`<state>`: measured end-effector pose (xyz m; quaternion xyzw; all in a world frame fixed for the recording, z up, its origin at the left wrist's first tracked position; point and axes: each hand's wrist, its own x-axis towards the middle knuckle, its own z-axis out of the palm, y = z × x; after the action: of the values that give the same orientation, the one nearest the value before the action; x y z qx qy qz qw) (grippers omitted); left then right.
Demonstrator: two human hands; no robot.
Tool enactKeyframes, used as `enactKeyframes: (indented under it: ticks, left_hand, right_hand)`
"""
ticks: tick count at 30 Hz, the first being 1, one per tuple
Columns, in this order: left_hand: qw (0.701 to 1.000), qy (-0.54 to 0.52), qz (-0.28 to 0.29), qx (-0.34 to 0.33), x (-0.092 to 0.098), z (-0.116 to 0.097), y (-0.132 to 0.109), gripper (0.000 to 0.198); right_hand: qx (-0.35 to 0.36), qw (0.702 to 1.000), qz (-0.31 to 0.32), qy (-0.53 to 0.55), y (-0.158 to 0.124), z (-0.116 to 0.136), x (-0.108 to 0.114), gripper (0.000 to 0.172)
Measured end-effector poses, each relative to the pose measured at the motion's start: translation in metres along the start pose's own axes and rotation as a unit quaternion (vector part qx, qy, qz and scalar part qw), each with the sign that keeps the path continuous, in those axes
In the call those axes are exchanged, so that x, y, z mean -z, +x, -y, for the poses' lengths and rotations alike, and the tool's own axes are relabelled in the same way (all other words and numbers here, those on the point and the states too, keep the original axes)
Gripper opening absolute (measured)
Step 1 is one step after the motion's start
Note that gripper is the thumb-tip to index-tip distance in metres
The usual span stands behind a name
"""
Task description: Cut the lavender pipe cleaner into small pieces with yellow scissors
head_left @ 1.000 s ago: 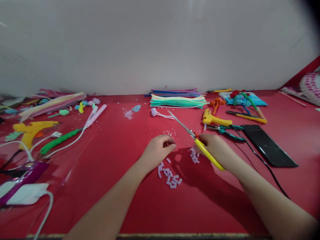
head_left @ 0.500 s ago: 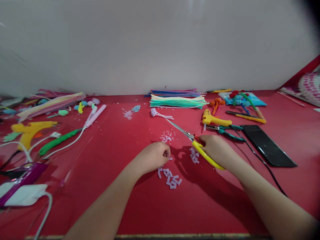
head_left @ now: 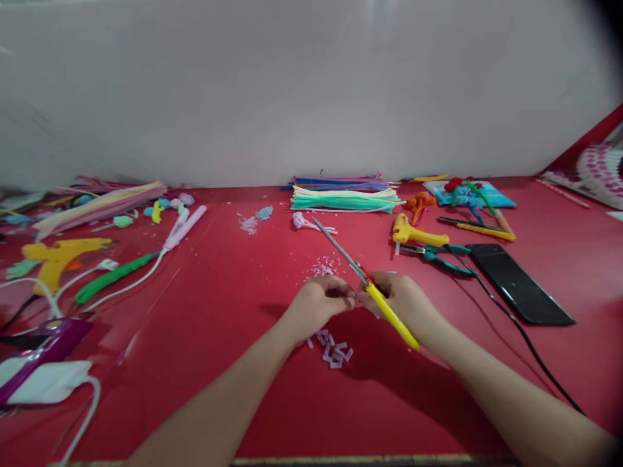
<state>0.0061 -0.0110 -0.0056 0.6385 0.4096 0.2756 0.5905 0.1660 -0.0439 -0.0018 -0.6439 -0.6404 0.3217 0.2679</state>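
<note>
Plainly, right hand [head_left: 402,303] grips scissors [head_left: 384,308]; left hand [head_left: 316,303] curls closed, contents hidden.

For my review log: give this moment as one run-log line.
left hand: pinched, at right hand | right hand: holds yellow scissors | lilac pieces: on red table

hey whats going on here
A person sits at a red table with craft supplies. Their right hand grips yellow-handled scissors, blades pointing up and away. The left hand meets it fingertip to fingertip, pinched shut; whatever is between them is too small to tell. A little pile of short lilac pieces lies just below the hands. Behind are stacked pipe cleaners, and a glue gun sits to the right.
</note>
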Motion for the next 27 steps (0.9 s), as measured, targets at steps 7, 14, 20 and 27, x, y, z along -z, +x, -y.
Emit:
enactKeyframes:
  ticks: [7, 14, 20, 27]
  left_hand:
    - [0.997, 0.051, -0.043, -0.03, -0.005, 0.003, 0.0, 0.008]
    - [0.995, -0.021, -0.085, -0.043, -0.001, -0.004, 0.001, 0.012]
    - [0.963, -0.171, -0.196, -0.077, 0.011, -0.008, 0.006, 0.01]
    - [0.944, -0.225, -0.211, -0.116, 0.015, -0.009, 0.006, 0.007]
  right_hand:
    - [-0.002, 1.0, -0.02, -0.017, -0.001, 0.003, -0.001, 0.017]
    - [0.035, 0.987, -0.06, -0.144, -0.003, 0.003, 0.005, 0.027]
    - [0.022, 0.953, -0.064, -0.294, -0.004, 0.005, 0.007, 0.037]
    - [0.042, 0.94, -0.065, -0.332, -0.005, 0.002, 0.004, 0.037]
